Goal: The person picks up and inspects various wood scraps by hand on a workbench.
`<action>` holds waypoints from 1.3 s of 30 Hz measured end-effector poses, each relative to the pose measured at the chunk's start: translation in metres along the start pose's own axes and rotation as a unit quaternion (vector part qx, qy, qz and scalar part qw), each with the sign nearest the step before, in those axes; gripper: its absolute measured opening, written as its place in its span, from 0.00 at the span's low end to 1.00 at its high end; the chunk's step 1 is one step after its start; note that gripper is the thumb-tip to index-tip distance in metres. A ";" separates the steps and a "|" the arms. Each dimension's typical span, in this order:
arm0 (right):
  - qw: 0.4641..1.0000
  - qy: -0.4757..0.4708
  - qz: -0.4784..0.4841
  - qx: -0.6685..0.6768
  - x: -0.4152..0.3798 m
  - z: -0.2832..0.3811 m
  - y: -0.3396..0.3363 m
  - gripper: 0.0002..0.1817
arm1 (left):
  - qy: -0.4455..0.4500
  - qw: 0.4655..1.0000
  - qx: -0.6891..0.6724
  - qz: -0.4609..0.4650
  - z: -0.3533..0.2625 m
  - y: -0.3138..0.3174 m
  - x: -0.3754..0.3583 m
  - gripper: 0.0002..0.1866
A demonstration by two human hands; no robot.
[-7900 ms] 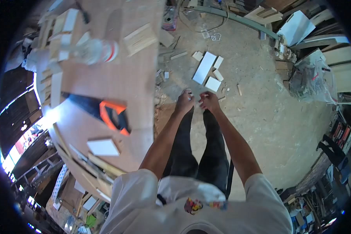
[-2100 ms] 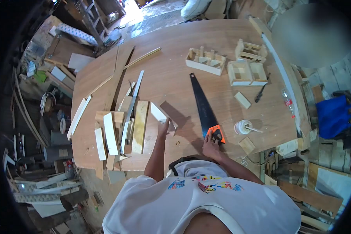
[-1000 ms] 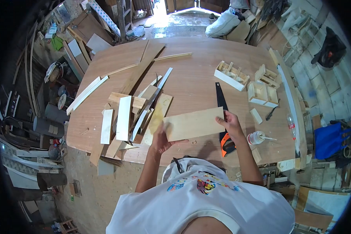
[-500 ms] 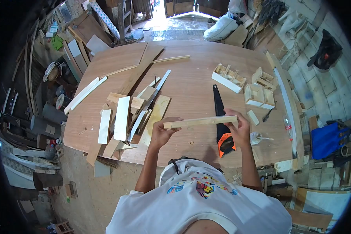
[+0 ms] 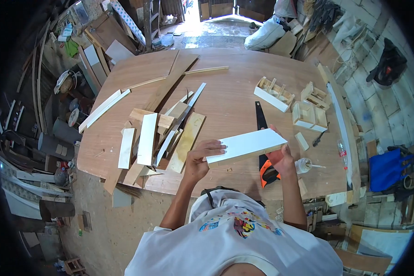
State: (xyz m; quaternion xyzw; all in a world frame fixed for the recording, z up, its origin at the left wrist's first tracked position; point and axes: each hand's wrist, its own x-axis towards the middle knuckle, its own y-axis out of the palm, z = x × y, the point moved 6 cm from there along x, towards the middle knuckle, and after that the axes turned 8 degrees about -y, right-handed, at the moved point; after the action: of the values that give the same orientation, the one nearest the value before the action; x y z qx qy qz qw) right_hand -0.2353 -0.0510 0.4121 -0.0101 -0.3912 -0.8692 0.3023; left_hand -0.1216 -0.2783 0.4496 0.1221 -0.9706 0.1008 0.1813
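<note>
A board with a white face and bare wood edge (image 5: 246, 146) is held between my two hands above the wooden table (image 5: 225, 101). My left hand (image 5: 202, 158) grips its left end, fingers lying on the white face. At the right end, my right hand (image 5: 282, 158) is closed on the board, with the thumb at the edge. Beneath that end lies a handsaw with a black blade (image 5: 261, 117) and an orange handle (image 5: 268, 174), partly covered by the board. Right of my right hand is a small white bottle (image 5: 302, 165).
Cut boards (image 5: 147, 139) lie piled at the left of the table. Small wooden boxes (image 5: 274, 94) stand at the back right. A long plank (image 5: 172, 83) runs toward the far edge. A clear bottle (image 5: 342, 148) lies near the right edge.
The board has been tilted, so its white face now shows instead of mainly its narrow edge. Both hands have turned with it and still hold its ends. The whole view has shifted slightly.
</note>
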 end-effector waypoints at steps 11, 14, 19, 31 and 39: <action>0.991 -0.040 -0.122 -0.027 -0.018 -0.027 -0.033 0.43 | -0.305 0.868 -0.389 -0.044 0.097 0.025 -0.040 0.36; 0.993 -0.036 -0.101 -0.057 -0.016 -0.025 -0.026 0.45 | -0.275 0.766 -0.579 -0.036 0.087 0.032 -0.043 0.33; 0.991 0.018 0.013 -0.129 -0.012 -0.025 -0.010 0.53 | -0.435 0.779 -0.436 -0.114 0.109 0.025 -0.053 0.32; 0.964 0.186 -0.145 -0.120 -0.010 -0.061 -0.059 0.22 | -0.406 0.811 -0.392 -0.152 0.137 0.010 -0.046 0.29; 0.954 0.188 -0.154 -0.176 -0.013 -0.076 -0.065 0.17 | -0.441 0.814 -0.339 -0.165 0.141 0.002 -0.035 0.28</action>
State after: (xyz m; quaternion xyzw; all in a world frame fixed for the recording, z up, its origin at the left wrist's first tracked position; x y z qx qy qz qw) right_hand -0.2429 -0.0636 0.3123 0.1610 -0.1643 -0.9465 0.2262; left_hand -0.1368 -0.3035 0.3074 0.2427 -0.8845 -0.3304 -0.2228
